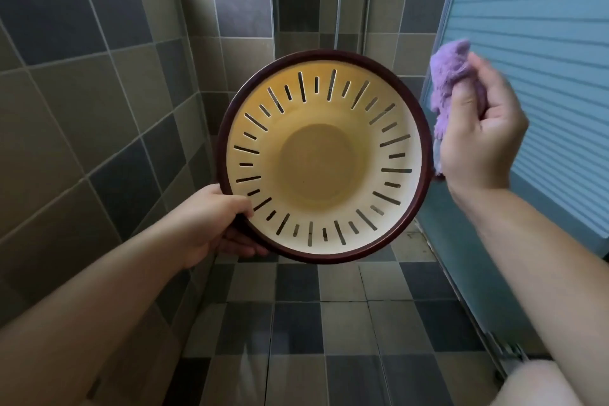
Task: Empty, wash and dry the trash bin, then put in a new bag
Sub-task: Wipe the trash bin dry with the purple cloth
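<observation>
In the head view, the trash bin (324,158) looked light and stiff, a thin slotted plastic shell, likely slick if wet, best held by its dark rim. The left hand (211,221) gripped that rim at the lower-left edge, thumb inside and fingers curled behind, holding the bin up with its empty mouth facing the camera. The right hand (484,138) was just beside the bin's right rim, fingers closed round a bunched purple cloth (451,89).

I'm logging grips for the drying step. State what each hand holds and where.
Left hand grips the trash bin by its dark rim, lower left. Right hand holds the purple cloth, bunched in its fingers.
</observation>
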